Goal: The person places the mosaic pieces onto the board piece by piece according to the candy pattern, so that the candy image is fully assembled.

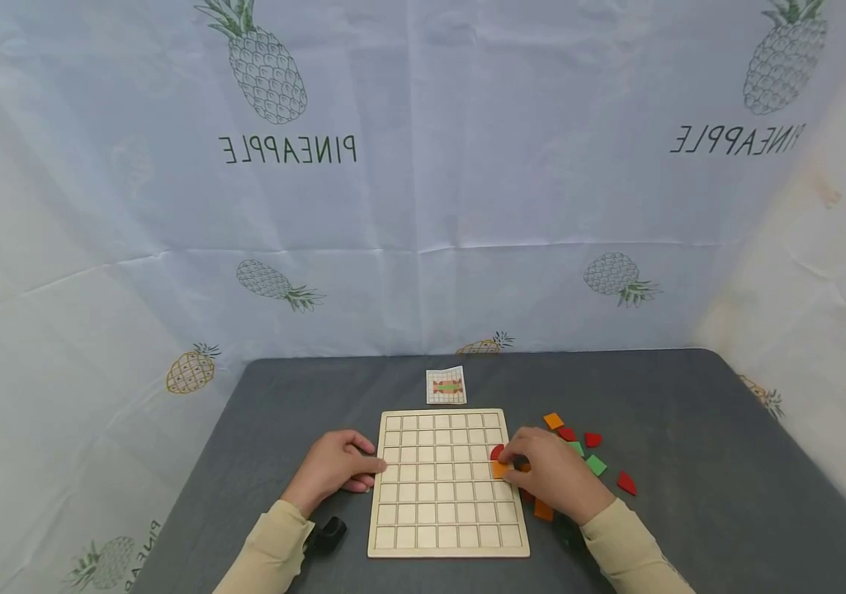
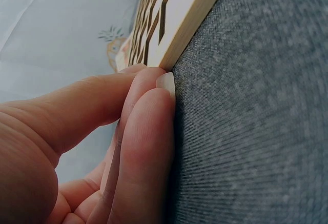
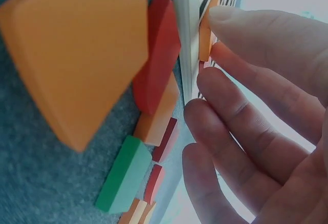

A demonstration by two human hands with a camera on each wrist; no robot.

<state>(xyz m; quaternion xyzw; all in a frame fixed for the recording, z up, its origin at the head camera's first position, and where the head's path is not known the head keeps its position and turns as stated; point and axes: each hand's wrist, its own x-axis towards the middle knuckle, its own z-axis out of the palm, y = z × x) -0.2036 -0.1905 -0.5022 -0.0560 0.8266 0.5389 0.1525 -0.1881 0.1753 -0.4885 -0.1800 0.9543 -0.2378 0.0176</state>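
Observation:
A pale wooden grid board [image 1: 447, 553] lies flat on the dark table. At its left edge my left hand [image 1: 335, 469] grips the rim, thumb on top; the left wrist view shows the thumb and fingertips right at the board's edge [image 2: 192, 26]. Over the right edge, my right hand [image 1: 560, 474] pinches an orange square tile [image 1: 499, 469] in the rightmost column, thumb and index finger at the tile [image 3: 205, 34] in the right wrist view. A red rounded piece [image 1: 497, 451] sits on the board just beyond it, partly hidden by the fingers.
Right of the board lie loose pieces, among them a green square [image 1: 597, 465], a red piece [image 1: 626, 483] and an orange square [image 1: 554, 421]; some are under my right hand. A printed pattern card [image 1: 446, 386] lies beyond the board. Patterned cloth [image 1: 423, 206] hangs behind the table.

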